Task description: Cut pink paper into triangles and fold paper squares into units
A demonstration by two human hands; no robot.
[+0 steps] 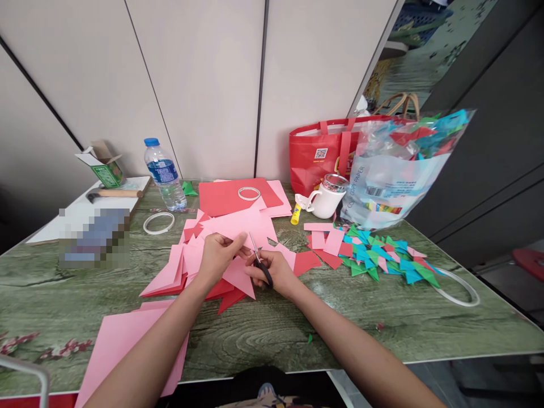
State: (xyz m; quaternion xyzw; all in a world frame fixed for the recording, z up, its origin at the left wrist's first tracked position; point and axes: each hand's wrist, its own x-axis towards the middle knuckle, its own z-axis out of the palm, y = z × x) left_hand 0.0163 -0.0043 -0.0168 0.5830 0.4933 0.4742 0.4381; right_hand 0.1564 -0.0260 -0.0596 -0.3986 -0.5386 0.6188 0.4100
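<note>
- From where I stood, the left hand (221, 254) had its fingers bent in toward the blades of the scissors (258, 262); I couldn't tell whether they pinched any paper.
- The right hand (278, 271) gripped those scissors by the black handles, blades pointing away from the person.
- Pink paper (232, 224) lay beneath and just beyond both hands, with coloured scraps (372, 256) to the right of them.
- It looked like a cutting step; the next move seemed to call for steady paper and left fingertips clear of the blades.

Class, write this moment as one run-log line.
left hand: over pink paper | right hand: holding scissors | nearby: scraps, red bag, mug
</note>
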